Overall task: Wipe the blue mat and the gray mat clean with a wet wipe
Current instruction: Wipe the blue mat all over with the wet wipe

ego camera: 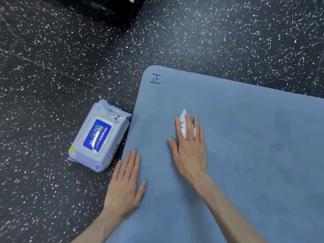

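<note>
A blue mat (pixel 245 155) lies on the dark speckled floor and fills the right and lower part of the head view. A black mark is drawn near its far left corner. My right hand (pixel 190 146) lies flat on the mat with straight fingers and presses a crumpled white wet wipe (pixel 184 128) against it; the wipe shows between and under the fingers. My left hand (pixel 125 186) rests flat on the mat's left edge, fingers straight, holding nothing. Darker damp patches show on the mat to the right of the wipe. No gray mat is in view.
A purple and white pack of wet wipes (pixel 99 135) with a shut blue-labelled lid lies on the floor, touching the mat's left edge. A black object (pixel 105 11) sits on the floor at the top of the view.
</note>
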